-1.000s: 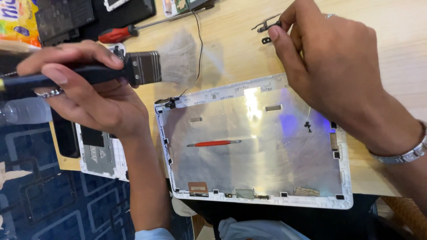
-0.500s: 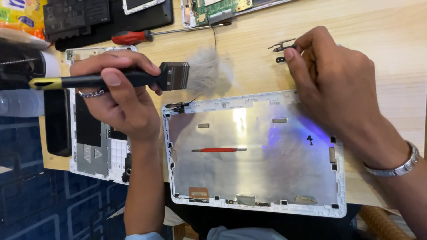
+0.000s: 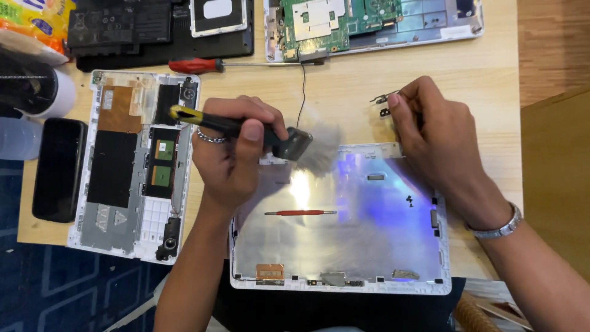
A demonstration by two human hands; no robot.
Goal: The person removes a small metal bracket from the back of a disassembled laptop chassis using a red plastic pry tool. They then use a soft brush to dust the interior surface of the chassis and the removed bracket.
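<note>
Both hands, brush now lower

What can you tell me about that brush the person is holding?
The brush has a black handle with a yellow end and a dark collar holding pale, soft bristles, which look blurred. It lies nearly level, tilted slightly down to the right. The left hand grips the handle, fingers wrapped round. The bristles sit at the top edge of the open silver case shell on the wooden table.

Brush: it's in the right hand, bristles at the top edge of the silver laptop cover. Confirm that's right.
Wrong hand. The head view shows the left hand gripping the brush, bristles at the top edge of the silver laptop cover; the right hand holds a small metal bracket.
</note>
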